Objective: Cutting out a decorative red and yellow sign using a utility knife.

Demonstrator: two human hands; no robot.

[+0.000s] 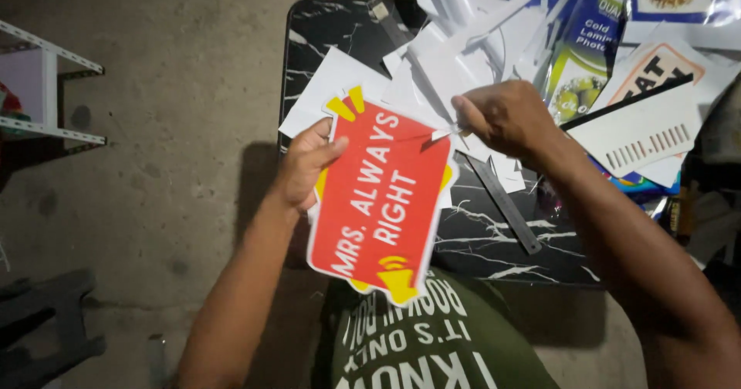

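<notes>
The left hand (305, 165) grips a red card sign (382, 204) with white lettering, yellow marks and a white border. Its thumb lies across the sign's upper left face while the other fingers curl behind, so the fingers are clamped on the sign's left edge. The sign is held tilted in the air, over the near left edge of the black marbled desk (494, 242) and partly over the person's lap.

The right hand (505, 115) is closed tight, its fingers pinched together on a small blade tool (441, 134) whose pale tip touches the sign's top right edge. How much of the tool lies inside the fist cannot be told.

A metal ruler (502, 200) lies flat on the desk just right of the sign, running diagonally toward the desk's near edge. Behind the hands, white paper offcuts (455, 49) are heaped across the far half of the desk. Toward the far right corner lie glossy blue-and-green packets (583, 57) and a white card with a row of dark bars (641, 138). On the floor to the left stands a white shelf frame (46, 96).
</notes>
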